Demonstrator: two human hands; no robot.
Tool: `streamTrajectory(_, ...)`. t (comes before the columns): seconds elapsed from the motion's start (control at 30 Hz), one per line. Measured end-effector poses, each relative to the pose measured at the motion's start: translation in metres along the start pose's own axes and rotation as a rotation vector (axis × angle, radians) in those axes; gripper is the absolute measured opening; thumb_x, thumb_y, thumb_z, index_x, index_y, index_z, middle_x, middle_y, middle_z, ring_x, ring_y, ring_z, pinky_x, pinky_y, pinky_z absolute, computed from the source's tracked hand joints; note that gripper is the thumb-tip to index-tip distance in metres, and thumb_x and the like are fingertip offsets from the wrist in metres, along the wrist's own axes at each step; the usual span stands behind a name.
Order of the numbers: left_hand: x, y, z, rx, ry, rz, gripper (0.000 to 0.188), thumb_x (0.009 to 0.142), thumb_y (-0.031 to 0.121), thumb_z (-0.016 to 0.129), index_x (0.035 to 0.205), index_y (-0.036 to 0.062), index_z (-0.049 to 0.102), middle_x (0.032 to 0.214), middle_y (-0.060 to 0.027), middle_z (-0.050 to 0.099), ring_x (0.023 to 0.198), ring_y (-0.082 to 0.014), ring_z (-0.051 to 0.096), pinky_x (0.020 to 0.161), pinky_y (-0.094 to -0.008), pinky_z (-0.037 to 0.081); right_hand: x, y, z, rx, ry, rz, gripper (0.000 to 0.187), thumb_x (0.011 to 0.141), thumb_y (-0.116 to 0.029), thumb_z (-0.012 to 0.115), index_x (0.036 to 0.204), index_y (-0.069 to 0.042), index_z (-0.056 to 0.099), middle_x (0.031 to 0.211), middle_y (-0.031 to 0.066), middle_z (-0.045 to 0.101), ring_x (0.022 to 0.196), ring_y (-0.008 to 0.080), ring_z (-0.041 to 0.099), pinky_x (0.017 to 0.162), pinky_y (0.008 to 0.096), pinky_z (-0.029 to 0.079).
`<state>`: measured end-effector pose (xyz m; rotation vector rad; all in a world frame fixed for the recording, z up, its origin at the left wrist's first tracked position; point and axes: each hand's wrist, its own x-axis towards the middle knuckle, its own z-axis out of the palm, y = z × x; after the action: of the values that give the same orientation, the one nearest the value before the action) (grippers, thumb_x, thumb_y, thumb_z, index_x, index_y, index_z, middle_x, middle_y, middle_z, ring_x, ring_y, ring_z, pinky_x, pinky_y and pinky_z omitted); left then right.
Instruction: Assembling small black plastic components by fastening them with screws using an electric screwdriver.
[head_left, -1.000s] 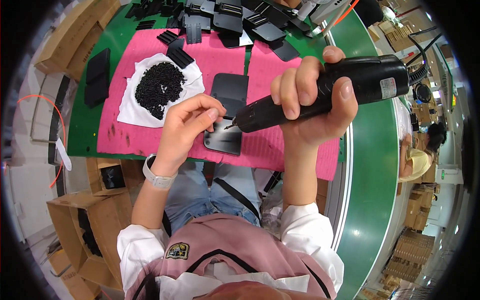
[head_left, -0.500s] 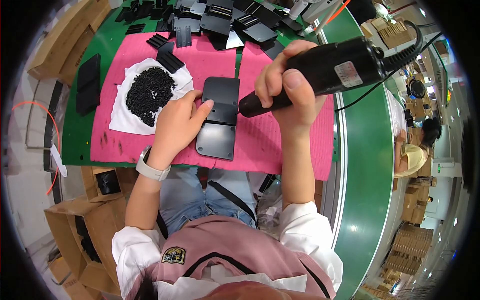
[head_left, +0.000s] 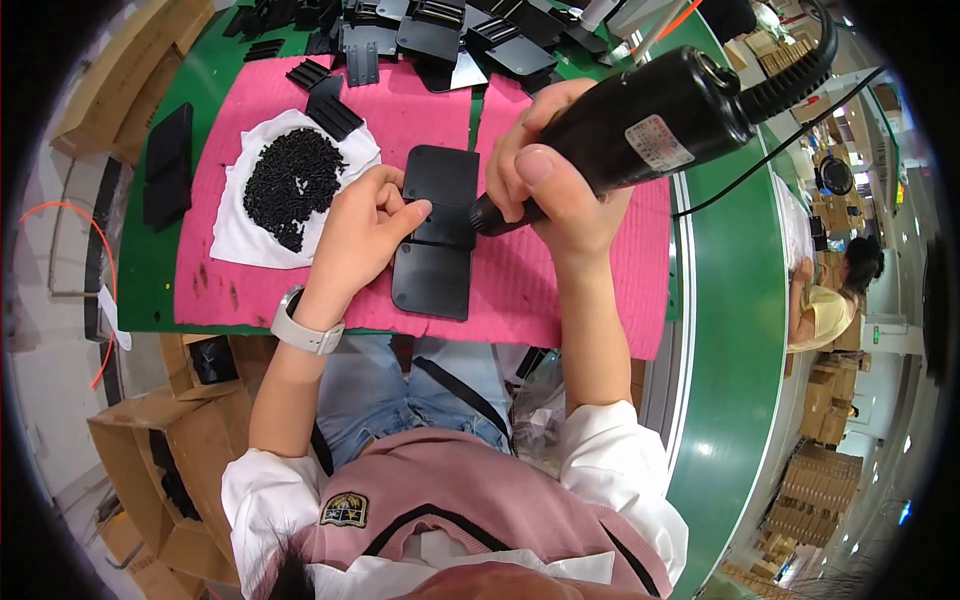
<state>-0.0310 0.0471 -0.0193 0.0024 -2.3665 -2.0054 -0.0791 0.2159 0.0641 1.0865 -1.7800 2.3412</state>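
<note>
A black two-panel plate (head_left: 432, 280) lies on the pink mat in front of me, a seam across its middle. My left hand (head_left: 362, 222) is closed at its left edge, with the thumb laid on the upper panel beside a small hole. Some of the fingertips are curled out of sight. In my right hand (head_left: 565, 190) is a corded black electric screwdriver (head_left: 640, 130), tilted with its nose down by the plate's right edge. I cannot make out its bit. Left of the plate, many small black screws (head_left: 290, 185) are heaped on a white cloth (head_left: 232, 225).
Black plates and brackets (head_left: 430, 35) pile up at the far side of the green table (head_left: 730, 400). Ribbed black pieces (head_left: 335, 115) lie behind the cloth, and another black plate (head_left: 168, 165) is at the left. Open cardboard boxes (head_left: 190, 480) stand lower left. A person in yellow (head_left: 825, 315) sits far right.
The screwdriver and my right hand have shifted slightly left and tilted, its body rising toward the view. My left fingers have curled more, and the thumb has moved slightly right over the plate.
</note>
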Motion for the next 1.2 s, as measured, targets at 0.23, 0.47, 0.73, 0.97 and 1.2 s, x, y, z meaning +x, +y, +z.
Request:
streamTrajectory(0.23,-0.001,0.001,0.001,0.008,0.008,-0.014,0.023,0.080,0.006,0.066,0.096,-0.0055,0.055,0.061,-0.0010,0.050,0.056,-0.0048,0.045,0.053,-0.0216,0.039,0.002,0.003,-0.003,0.099,-0.018,-0.016,0.026,0.079,-0.011,0.062,0.097,-0.002,0.045,0.053,0.0065,0.044,0.038,0.0127,0.039,0.037,0.0250,0.034)
streamTrajectory(0.47,-0.001,-0.002,0.001,0.027,-0.010,0.010,0.023,0.086,0.012,0.064,0.099,-0.0034,0.052,0.063,0.0060,0.043,0.055,-0.0004,0.037,0.049,-0.0182,0.028,0.004,0.003,-0.002,0.039,-0.056,-0.014,0.026,0.079,-0.013,0.062,0.097,-0.003,0.046,0.053,0.0063,0.044,0.037,0.0128,0.039,0.037,0.0252,0.034)
streamTrajectory(0.73,-0.003,0.003,0.002,-0.006,0.007,-0.057,0.021,0.081,0.005,0.066,0.095,-0.0052,0.054,0.060,0.0010,0.047,0.056,-0.0033,0.043,0.052,-0.0203,0.037,0.001,0.004,-0.005,0.090,-0.043,0.009,0.028,0.078,-0.014,0.063,0.096,-0.002,0.045,0.053,0.0063,0.044,0.037,0.0124,0.039,0.036,0.0249,0.033)
streamTrajectory(0.97,-0.003,0.005,0.003,-0.015,0.004,-0.060,0.022,0.081,0.005,0.065,0.096,-0.0055,0.053,0.060,0.0015,0.047,0.056,-0.0029,0.042,0.051,-0.0199,0.036,0.002,0.006,-0.005,0.096,-0.060,0.026,0.026,0.077,-0.012,0.061,0.094,-0.001,0.045,0.052,0.0063,0.043,0.037,0.0120,0.038,0.036,0.0242,0.033)
streamTrajectory(1.2,0.002,-0.003,-0.002,0.098,0.034,-0.002,0.022,0.080,0.008,0.067,0.091,-0.0052,0.053,0.059,-0.0022,0.050,0.053,-0.0083,0.045,0.050,-0.0252,0.038,0.005,0.013,-0.001,-0.002,-0.077,-0.046,0.027,0.077,-0.011,0.065,0.090,-0.002,0.044,0.053,0.0060,0.045,0.038,0.0123,0.041,0.037,0.0243,0.035)
